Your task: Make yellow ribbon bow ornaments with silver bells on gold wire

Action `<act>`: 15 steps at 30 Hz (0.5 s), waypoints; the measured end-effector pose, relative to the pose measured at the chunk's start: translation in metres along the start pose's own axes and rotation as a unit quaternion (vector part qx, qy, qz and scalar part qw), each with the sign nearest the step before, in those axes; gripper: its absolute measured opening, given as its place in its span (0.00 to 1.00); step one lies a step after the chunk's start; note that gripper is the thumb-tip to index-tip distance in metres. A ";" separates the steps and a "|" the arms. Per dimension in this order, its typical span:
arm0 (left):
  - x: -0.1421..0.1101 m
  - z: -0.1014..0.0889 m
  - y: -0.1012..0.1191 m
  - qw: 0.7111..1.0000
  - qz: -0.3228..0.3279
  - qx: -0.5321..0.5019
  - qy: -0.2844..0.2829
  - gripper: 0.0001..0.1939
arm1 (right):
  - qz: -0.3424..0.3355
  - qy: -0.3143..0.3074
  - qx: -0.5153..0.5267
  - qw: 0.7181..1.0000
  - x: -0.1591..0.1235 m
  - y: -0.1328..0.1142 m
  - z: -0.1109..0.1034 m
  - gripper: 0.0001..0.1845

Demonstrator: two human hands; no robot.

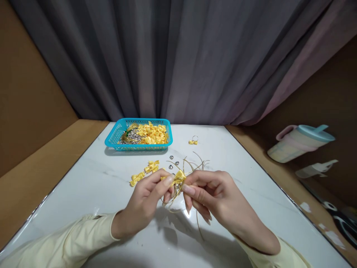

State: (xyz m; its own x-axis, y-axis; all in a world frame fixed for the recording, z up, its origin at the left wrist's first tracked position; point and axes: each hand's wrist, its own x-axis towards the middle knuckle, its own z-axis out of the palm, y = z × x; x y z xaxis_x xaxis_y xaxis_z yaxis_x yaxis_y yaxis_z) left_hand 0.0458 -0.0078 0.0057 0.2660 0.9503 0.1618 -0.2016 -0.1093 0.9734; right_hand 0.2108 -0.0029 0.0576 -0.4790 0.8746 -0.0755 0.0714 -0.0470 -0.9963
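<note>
A yellow satin ribbon bow [180,176] is held in front of me above the white table. My left hand [146,199] pinches one side of it between thumb and fingers. At the bow's right edge, my right hand [219,197] has thumb and index finger closed on thin gold cord [198,222]. The cord loops around and below the bow, and loose ends fan out behind it and hang down. Exactly how the cord passes around the bow is partly hidden by my fingers. Loose yellow bows [152,166] and several small silver bead-like pieces [171,167] lie just beyond my hands.
A blue basket [138,147] at the back holds yellow bows, silver pieces and gold cord. A bow with a cord loop [193,142] lies right of it. Along the right side are a lidded cup [295,143], a nozzle bottle [314,169] and black-handled scissors [344,227].
</note>
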 end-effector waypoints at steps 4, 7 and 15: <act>-0.001 0.000 0.000 1.000 -0.013 -0.022 0.005 0.13 | -0.002 -0.002 0.014 1.000 0.001 0.001 0.000 0.12; -0.001 0.000 0.001 0.999 -0.021 -0.038 0.005 0.13 | -0.007 -0.003 0.016 1.000 0.002 0.002 -0.001 0.11; 0.004 0.002 0.004 0.993 -0.043 -0.111 -0.011 0.15 | -0.025 0.019 -0.016 0.999 0.001 0.003 0.001 0.12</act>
State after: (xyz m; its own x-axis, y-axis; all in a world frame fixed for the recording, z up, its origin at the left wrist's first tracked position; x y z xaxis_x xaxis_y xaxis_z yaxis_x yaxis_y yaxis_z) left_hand 0.0481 -0.0047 0.0106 0.3118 0.9462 0.0866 -0.3799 0.0406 0.9241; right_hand 0.2091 -0.0025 0.0542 -0.4491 0.8932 -0.0236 0.0774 0.0125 -0.9969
